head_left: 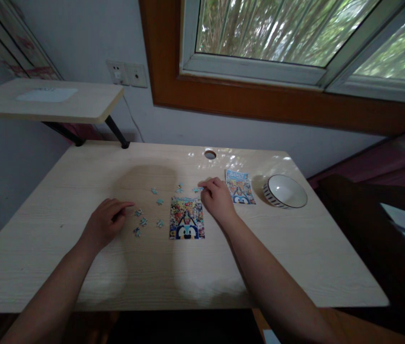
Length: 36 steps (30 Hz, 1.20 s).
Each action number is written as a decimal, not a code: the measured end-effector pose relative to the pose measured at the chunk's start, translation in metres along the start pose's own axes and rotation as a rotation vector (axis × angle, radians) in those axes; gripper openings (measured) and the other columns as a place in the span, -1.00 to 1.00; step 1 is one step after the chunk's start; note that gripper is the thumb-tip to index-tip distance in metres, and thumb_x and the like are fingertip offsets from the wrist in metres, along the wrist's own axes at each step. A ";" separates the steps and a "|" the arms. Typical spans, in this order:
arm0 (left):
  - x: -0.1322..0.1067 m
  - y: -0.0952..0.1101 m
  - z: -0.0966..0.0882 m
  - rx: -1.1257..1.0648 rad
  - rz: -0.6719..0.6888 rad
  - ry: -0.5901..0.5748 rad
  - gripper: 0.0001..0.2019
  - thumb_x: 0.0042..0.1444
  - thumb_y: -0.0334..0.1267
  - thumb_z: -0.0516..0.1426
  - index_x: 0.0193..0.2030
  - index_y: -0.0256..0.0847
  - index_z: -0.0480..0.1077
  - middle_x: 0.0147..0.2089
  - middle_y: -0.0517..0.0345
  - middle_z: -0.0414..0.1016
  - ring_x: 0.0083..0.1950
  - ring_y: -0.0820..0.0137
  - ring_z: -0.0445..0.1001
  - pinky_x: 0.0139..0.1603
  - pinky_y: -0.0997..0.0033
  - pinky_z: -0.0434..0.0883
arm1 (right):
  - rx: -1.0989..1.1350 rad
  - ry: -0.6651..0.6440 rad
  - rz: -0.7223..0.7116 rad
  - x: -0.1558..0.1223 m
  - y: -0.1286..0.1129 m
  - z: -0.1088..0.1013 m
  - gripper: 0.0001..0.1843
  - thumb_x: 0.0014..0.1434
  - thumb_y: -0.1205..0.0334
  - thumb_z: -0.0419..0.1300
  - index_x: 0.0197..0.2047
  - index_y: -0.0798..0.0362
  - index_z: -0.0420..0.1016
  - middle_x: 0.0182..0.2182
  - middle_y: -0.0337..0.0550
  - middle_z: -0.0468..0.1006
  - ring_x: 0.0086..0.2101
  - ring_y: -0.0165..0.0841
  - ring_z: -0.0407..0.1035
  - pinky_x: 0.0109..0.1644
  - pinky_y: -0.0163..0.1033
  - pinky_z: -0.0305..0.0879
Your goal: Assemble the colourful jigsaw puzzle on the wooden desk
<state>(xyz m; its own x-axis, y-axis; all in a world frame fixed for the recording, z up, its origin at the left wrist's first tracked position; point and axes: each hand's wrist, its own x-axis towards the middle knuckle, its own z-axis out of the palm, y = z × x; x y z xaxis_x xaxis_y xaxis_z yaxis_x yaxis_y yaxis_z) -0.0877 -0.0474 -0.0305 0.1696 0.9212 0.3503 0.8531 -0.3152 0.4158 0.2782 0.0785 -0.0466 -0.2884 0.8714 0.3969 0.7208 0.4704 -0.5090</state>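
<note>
A partly assembled jigsaw puzzle [187, 220] lies flat on the table, its lower part showing a blue dog's face. My left hand [105, 220] rests left of it, index finger stretched out and the other fingers curled, with nothing visibly held. Its fingertip points at a loose puzzle piece [138, 212], one of several scattered left of the puzzle. At the puzzle's upper right corner is my right hand [217, 197], index finger extended beside another loose piece [196, 189]; whether it touches that piece I cannot tell. One more piece [179, 188] lies above the puzzle.
Right of my right hand lies a printed picture sheet [240, 187]. Beside it stands a white bowl [285, 192] with a patterned outside. A raised shelf [91, 102] on black legs overhangs the back left. The table [295, 258] has a round cable hole [210, 155] near its back edge.
</note>
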 end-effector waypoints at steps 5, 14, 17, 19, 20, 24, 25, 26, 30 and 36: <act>0.000 0.001 0.000 -0.007 -0.002 -0.001 -0.67 0.22 -0.30 0.05 0.02 -0.18 0.57 -0.31 0.11 0.52 -0.22 0.26 0.45 -0.12 0.25 0.43 | 0.001 0.004 0.003 0.000 0.001 0.000 -0.61 0.21 0.46 0.13 -0.03 -0.04 0.68 -0.16 -0.06 0.54 -0.11 -0.16 0.39 0.07 -0.05 0.34; 0.002 0.004 -0.002 -0.021 -0.028 -0.025 -0.67 0.23 -0.28 0.04 0.02 -0.17 0.58 -0.33 0.11 0.52 -0.23 0.26 0.44 -0.14 0.26 0.42 | -0.006 -0.015 0.010 0.000 0.000 -0.001 -0.60 0.21 0.45 0.12 -0.01 -0.03 0.68 -0.15 -0.06 0.54 -0.10 -0.16 0.38 0.07 -0.06 0.33; 0.002 0.003 -0.002 -0.024 -0.022 -0.025 -0.67 0.22 -0.28 0.05 0.02 -0.16 0.58 -0.33 0.11 0.51 -0.23 0.26 0.44 -0.14 0.26 0.42 | -0.005 -0.019 0.010 0.000 0.001 -0.001 -0.60 0.21 0.44 0.13 -0.01 -0.05 0.68 -0.15 -0.05 0.53 -0.10 -0.15 0.38 0.07 -0.04 0.33; 0.001 0.002 -0.001 -0.021 -0.019 -0.019 -0.67 0.23 -0.28 0.05 0.03 -0.16 0.58 -0.33 0.11 0.51 -0.23 0.26 0.44 -0.14 0.26 0.41 | -0.006 -0.019 0.013 0.000 0.001 0.000 -0.60 0.19 0.45 0.13 -0.01 -0.05 0.67 -0.14 -0.05 0.53 -0.10 -0.14 0.38 0.07 -0.03 0.34; 0.001 0.001 -0.001 -0.020 -0.016 -0.015 -0.67 0.24 -0.28 0.05 0.03 -0.16 0.58 -0.34 0.11 0.50 -0.24 0.26 0.43 -0.14 0.26 0.41 | -0.007 -0.020 0.014 0.000 0.001 0.000 -0.59 0.19 0.45 0.13 -0.01 -0.06 0.67 -0.14 -0.05 0.53 -0.10 -0.14 0.38 0.07 -0.03 0.34; 0.000 0.001 -0.001 -0.019 -0.018 -0.015 -0.66 0.21 -0.31 0.05 0.01 -0.17 0.58 -0.33 0.10 0.51 -0.23 0.26 0.44 -0.14 0.25 0.41 | -0.012 -0.018 0.015 0.000 0.000 -0.001 -0.58 0.18 0.45 0.13 -0.01 -0.05 0.68 -0.14 -0.05 0.53 -0.09 -0.14 0.39 0.07 -0.03 0.34; 0.000 0.001 -0.001 -0.021 -0.019 -0.018 -0.66 0.21 -0.31 0.05 0.01 -0.17 0.58 -0.33 0.10 0.52 -0.23 0.26 0.44 -0.13 0.25 0.41 | -0.013 -0.020 0.014 0.000 0.000 -0.001 -0.58 0.18 0.45 0.13 0.00 -0.05 0.67 -0.14 -0.05 0.53 -0.09 -0.14 0.39 0.07 -0.03 0.34; 0.000 0.001 -0.001 -0.022 -0.022 -0.020 -0.65 0.21 -0.32 0.04 0.02 -0.17 0.58 -0.33 0.10 0.52 -0.23 0.26 0.44 -0.13 0.25 0.41 | -0.012 -0.022 0.015 0.000 0.000 -0.001 -0.58 0.19 0.45 0.13 0.00 -0.06 0.67 -0.14 -0.05 0.53 -0.09 -0.14 0.39 0.07 -0.03 0.34; 0.000 0.001 -0.001 -0.028 -0.030 -0.028 -0.65 0.21 -0.30 0.05 0.03 -0.16 0.58 -0.33 0.11 0.51 -0.23 0.25 0.43 -0.12 0.25 0.41 | -0.004 -0.024 0.017 0.000 0.001 -0.001 -0.58 0.18 0.45 0.13 -0.01 -0.05 0.68 -0.15 -0.06 0.53 -0.10 -0.14 0.39 0.07 -0.04 0.34; 0.000 0.002 -0.002 -0.038 -0.016 -0.026 -0.65 0.19 -0.32 0.05 0.02 -0.17 0.58 -0.34 0.12 0.50 -0.23 0.27 0.42 -0.13 0.25 0.41 | -0.006 -0.021 0.017 0.000 0.001 -0.001 -0.59 0.19 0.45 0.13 -0.01 -0.05 0.68 -0.15 -0.05 0.53 -0.10 -0.14 0.38 0.07 -0.04 0.33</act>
<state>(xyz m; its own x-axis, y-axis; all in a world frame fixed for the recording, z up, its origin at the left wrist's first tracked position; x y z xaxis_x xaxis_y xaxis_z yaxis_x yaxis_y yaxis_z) -0.0866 -0.0482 -0.0278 0.1694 0.9314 0.3222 0.8363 -0.3088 0.4531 0.2790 0.0790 -0.0465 -0.2894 0.8820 0.3720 0.7296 0.4548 -0.5107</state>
